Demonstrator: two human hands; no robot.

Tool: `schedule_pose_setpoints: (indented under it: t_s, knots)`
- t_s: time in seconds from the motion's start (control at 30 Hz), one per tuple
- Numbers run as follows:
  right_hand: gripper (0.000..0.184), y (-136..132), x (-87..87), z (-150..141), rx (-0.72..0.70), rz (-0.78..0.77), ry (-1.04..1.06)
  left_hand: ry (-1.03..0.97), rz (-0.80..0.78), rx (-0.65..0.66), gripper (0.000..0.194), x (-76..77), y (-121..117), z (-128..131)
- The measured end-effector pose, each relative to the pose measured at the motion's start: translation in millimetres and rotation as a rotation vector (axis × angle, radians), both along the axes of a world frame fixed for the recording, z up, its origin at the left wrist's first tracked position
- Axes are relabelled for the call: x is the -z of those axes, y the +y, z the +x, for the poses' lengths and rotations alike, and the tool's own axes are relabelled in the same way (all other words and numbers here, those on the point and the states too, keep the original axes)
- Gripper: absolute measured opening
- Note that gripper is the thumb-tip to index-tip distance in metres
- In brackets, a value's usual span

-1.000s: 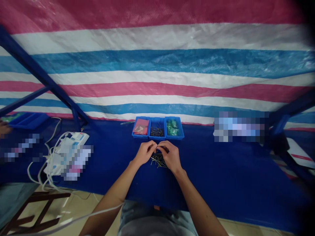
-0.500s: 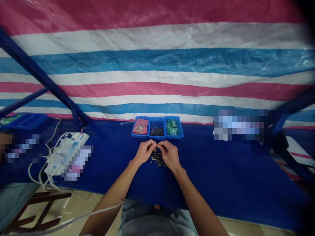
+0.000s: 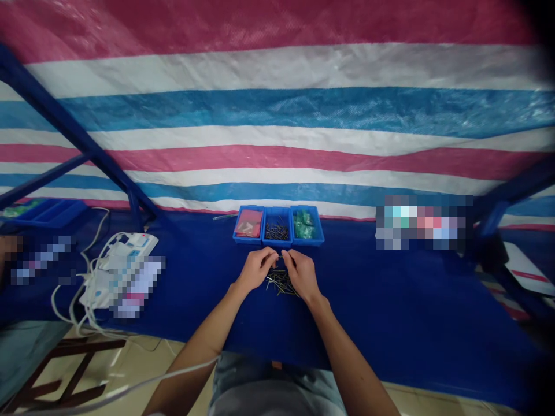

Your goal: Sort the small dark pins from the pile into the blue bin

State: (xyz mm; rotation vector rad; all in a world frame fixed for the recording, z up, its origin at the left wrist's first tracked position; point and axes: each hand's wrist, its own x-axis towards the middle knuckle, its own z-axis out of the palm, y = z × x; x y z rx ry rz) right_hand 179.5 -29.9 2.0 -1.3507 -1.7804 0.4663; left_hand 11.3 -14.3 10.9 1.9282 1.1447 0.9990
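The left hand (image 3: 256, 270) and right hand (image 3: 302, 275) are nearly closed, what they hold too thin to tell, above loose thin metal pins (image 3: 281, 282) at lower centre; a careless bump could scatter them.

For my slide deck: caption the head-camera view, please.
Left hand and right hand work above loose metal pins, before three blue bins.

Soft, even light, dark vignetted corners, wide-angle edge distortion.

A pink, white and blue striped tarpaulin (image 3: 277, 110) behind dark blue steel struts (image 3: 73, 127)
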Motion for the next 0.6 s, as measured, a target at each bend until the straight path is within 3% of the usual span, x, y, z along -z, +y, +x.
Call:
schedule_pose_setpoints:
  t_s: [0.6]
  knots:
    - [0.013,2.6,-8.6,9.7,-0.087,0.037,0.297,-0.034,-0.038,-0.016,0.03,0.6,1.7,-1.7]
